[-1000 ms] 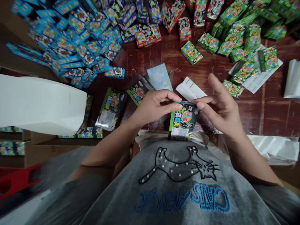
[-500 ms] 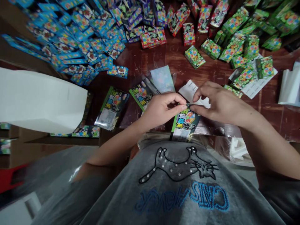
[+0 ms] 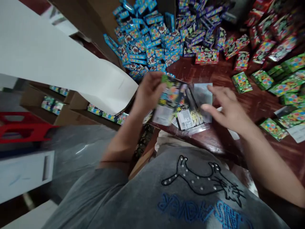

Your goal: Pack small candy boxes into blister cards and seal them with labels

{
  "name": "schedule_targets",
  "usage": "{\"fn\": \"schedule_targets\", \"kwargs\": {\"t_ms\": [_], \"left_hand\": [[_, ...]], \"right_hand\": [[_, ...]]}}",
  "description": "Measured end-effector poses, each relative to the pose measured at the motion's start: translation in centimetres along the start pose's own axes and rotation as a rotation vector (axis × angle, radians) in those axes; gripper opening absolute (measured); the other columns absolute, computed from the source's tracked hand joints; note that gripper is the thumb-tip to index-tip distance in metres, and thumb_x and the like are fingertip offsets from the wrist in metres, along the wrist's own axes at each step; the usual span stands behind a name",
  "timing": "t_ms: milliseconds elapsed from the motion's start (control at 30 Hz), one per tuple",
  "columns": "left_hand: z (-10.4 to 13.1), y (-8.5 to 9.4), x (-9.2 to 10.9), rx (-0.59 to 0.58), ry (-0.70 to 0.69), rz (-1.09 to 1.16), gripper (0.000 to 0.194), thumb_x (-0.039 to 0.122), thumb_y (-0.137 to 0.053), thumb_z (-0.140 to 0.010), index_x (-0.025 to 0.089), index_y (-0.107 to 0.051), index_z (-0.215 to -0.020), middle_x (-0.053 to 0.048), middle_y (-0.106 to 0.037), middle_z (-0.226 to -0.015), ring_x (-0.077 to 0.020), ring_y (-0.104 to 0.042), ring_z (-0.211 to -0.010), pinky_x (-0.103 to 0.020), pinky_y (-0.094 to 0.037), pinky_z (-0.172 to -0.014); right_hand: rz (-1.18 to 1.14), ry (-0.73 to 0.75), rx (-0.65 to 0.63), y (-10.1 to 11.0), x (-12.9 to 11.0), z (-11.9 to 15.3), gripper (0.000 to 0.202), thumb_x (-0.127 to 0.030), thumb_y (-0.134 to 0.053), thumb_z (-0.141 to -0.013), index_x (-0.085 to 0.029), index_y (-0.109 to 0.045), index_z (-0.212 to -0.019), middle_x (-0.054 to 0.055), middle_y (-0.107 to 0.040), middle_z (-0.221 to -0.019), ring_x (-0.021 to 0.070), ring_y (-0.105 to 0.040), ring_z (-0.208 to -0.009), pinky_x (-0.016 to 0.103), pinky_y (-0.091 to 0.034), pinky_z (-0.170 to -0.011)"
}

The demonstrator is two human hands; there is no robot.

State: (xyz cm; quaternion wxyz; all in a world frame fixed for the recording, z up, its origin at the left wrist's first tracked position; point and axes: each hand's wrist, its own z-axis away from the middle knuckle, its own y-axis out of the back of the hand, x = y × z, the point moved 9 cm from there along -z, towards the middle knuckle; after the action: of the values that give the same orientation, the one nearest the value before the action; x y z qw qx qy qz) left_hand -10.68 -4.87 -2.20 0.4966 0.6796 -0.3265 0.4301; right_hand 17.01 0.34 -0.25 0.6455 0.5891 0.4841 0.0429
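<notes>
Since half a second ago, the two hands have come apart: then both pinched the top of one packet at the desk's near edge, and now we see only the left hand [image 3: 149, 90] holding a packet, farther left. Our view has also swung left, so the heaps of boxes sit farther right and more of the cartons [image 3: 73, 116] shows.

The left hand pinches the upper left edge of a dark packet [image 3: 168, 98] with green trim and a pale label, thumb on top. The packet reaches right and toward us from that hand, at the near edge of the desk [image 3: 218, 74]; motion blurs its print. We cannot tell whether it is the packet held earlier.

Just right of it, by the same near edge, a second packet [image 3: 188, 116] lies with its barcode label showing. A pale bluish sheet [image 3: 200, 92] lies beside it. The right hand [image 3: 228, 109] is spread, index finger and thumb apart over the sheet's right side; we cannot tell whether they touch it.

Toward the far edge, from left to right, we find small blue boxes [image 3: 150, 47], purple boxes [image 3: 197, 35] and red boxes [image 3: 264, 51], with green boxes [image 3: 263, 79] nearer on the right. Beyond the left edge, a large white sheet [image 3: 59, 63] curves above the cartons.
</notes>
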Motion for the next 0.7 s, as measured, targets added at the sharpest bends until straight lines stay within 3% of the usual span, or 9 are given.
{"fn": "schedule_targets", "kwargs": {"t_ms": [100,200,267,333,400,467,567,700], "left_hand": [[-3.6,5.4,-4.1,0.038,0.118,-0.097,0.025,0.034,-0.073,-0.101,0.021,-0.061,-0.119,-0.004,-0.079,-0.113,-0.0187,-0.071,-0.107,-0.055,-0.058,-0.112],[-3.4,6.4,-4.0,0.075,0.094,-0.207,0.034,0.038,-0.079,-0.095,0.015,-0.067,-0.118,-0.011,-0.076,-0.128,-0.0250,-0.067,-0.122,-0.061,-0.049,-0.120],[-0.7,4.7,-1.9,0.093,-0.010,-0.271,0.037,0.039,-0.077,-0.095,0.016,-0.069,-0.124,-0.012,-0.069,-0.145,-0.0272,-0.062,-0.135,-0.056,-0.047,-0.123],[3.1,1.6,-0.4,0.044,-0.045,-0.215,0.038,0.043,-0.069,-0.099,0.021,-0.068,-0.131,-0.010,-0.070,-0.143,-0.0247,-0.066,-0.133,-0.047,-0.056,-0.114],[6.8,-2.4,-1.6,-0.106,0.159,0.076,0.047,0.047,-0.067,-0.101,0.023,-0.062,-0.141,-0.012,-0.071,-0.143,-0.0249,-0.070,-0.130,-0.043,-0.061,-0.107],[9.5,-5.4,-3.3,-0.152,0.387,0.316,0.055,0.047,-0.071,-0.098,0.024,-0.056,-0.146,-0.016,-0.063,-0.156,-0.0269,-0.068,-0.137,-0.041,-0.062,-0.107],[10.2,-7.6,-5.2,-0.080,0.537,0.479,0.070,0.040,-0.077,-0.093,0.023,-0.046,-0.153,-0.019,-0.056,-0.162,-0.0266,-0.069,-0.135,-0.040,-0.061,-0.106],[7.4,-7.6,-4.8,0.027,0.334,0.227,0.079,0.027,-0.083,-0.084,0.021,-0.050,-0.156,-0.015,-0.064,-0.143,-0.0190,-0.073,-0.103,-0.036,-0.061,-0.095]], "right_hand": [[0.183,-0.077,-0.248,-5.4,-0.1,-3.8,0.094,-0.056,-0.074,-0.096,-0.011,-0.039,-0.170,0.025,-0.053,-0.164,0.0454,-0.049,-0.152,0.064,-0.043,-0.126],[0.309,-0.204,-0.337,-7.6,-0.8,-6.8,0.092,-0.049,-0.080,-0.092,-0.009,-0.042,-0.165,0.027,-0.052,-0.164,0.0467,-0.048,-0.152,0.062,-0.045,-0.123],[0.318,-0.353,-0.327,-7.4,-0.9,-7.6,0.079,-0.052,-0.075,-0.096,-0.006,-0.050,-0.155,0.030,-0.059,-0.155,0.0461,-0.057,-0.144,0.058,-0.050,-0.117],[0.279,-0.476,-0.353,-7.3,-0.9,-6.9,0.068,-0.056,-0.064,-0.103,-0.004,-0.053,-0.146,0.032,-0.069,-0.140,0.0450,-0.068,-0.132,0.055,-0.055,-0.108],[0.238,-0.525,-0.402,-7.4,-0.9,-5.3,0.063,-0.056,-0.052,-0.108,-0.003,-0.054,-0.142,0.032,-0.075,-0.127,0.0448,-0.075,-0.121,0.055,-0.056,-0.101],[0.211,-0.543,-0.425,-7.6,-0.5,-3.5,0.058,-0.052,-0.048,-0.110,-0.003,-0.055,-0.141,0.032,-0.077,-0.122,0.0446,-0.077,-0.117,0.054,-0.056,-0.098],[0.168,-0.580,-0.392,-7.7,0.7,-1.2,0.053,-0.047,-0.050,-0.110,-0.005,-0.058,-0.142,0.027,-0.079,-0.122,0.0417,-0.078,-0.117,0.052,-0.057,-0.099],[0.026,-0.604,-0.297,-7.6,2.4,0.6,0.048,-0.048,-0.061,-0.105,-0.012,-0.064,-0.136,0.020,-0.081,-0.121,0.0352,-0.079,-0.113,0.047,-0.059,-0.098]]}}
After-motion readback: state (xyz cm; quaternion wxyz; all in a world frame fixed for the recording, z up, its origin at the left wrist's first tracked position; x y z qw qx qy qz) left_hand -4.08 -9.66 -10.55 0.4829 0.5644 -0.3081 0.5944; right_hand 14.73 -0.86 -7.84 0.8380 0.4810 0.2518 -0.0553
